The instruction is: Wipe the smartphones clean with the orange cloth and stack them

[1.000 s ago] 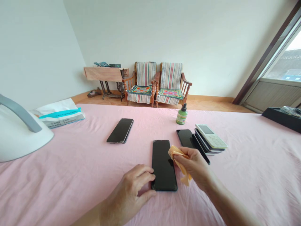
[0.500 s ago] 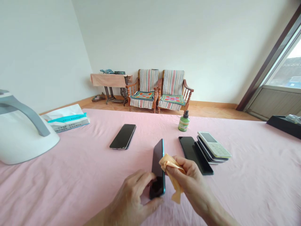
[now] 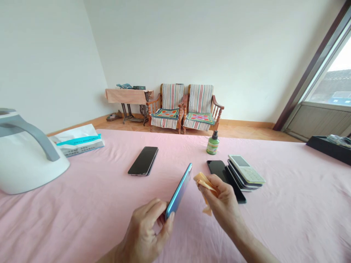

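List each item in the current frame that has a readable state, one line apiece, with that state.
blue-edged phone: held tilted on edge by the left hand, screen out of sight
orange cloth: crumpled, pinched in the right hand, apart from that phone
green bottle: upright, black top on
keypad phone: face up atop a stack
black phone: flat, screen dark
white jug: upright
pink tablecloth: wrinkled
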`<state>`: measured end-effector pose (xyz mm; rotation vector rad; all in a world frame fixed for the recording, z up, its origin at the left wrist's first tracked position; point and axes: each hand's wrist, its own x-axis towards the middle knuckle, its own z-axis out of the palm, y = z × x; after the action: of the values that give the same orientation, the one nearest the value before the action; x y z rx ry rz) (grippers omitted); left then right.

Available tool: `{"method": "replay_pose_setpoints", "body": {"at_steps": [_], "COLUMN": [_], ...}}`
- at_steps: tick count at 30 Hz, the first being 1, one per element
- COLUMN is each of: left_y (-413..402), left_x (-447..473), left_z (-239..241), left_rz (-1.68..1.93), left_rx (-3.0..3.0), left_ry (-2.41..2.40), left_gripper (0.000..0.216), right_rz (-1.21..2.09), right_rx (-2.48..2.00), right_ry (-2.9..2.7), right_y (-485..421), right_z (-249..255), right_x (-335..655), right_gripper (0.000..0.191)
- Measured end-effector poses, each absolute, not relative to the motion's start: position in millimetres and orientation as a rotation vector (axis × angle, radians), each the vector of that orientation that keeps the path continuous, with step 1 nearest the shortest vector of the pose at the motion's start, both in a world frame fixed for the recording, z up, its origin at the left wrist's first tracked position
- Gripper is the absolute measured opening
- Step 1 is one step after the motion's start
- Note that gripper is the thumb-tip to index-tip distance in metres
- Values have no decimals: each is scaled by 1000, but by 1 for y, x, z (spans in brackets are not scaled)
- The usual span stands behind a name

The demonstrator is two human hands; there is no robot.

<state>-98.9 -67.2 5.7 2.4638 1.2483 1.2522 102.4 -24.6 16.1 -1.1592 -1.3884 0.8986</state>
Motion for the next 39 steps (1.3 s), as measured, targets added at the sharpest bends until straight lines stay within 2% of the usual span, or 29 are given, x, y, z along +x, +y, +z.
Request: {"method": "replay_pose_setpoints", "body": {"at_steps": [5, 11, 18, 30, 36, 39], "left_y": [-70, -66, -62, -62, -62, -61], "left_x": [-98, -102, -106, -104, -103, -102], "left_z": [4, 5, -2, -6, -7, -7], "left_rz": [1183, 1284, 1303, 1352, 1338, 1346], "left_rx": [2563, 2496, 2505, 2485, 2530, 2538], "left_ry": [1167, 1241, 1211, 1216, 1251, 1231], "left_gripper": [18, 16, 13, 11, 16, 16], "right_rz": [642, 499, 286, 271, 228, 223], "right_rx": [-1219, -1249, -1167, -665, -969, -973], "right_ry": [-1513, -1667, -1864, -2066, -1936, -1947], "right_y": [-11, 2, 20, -46, -3, 0], "right_z": [12, 22, 28, 12, 13, 12], "right_x": [115, 116, 109, 75, 95, 98], "right_gripper": [21, 15, 25, 37, 30, 33]}}
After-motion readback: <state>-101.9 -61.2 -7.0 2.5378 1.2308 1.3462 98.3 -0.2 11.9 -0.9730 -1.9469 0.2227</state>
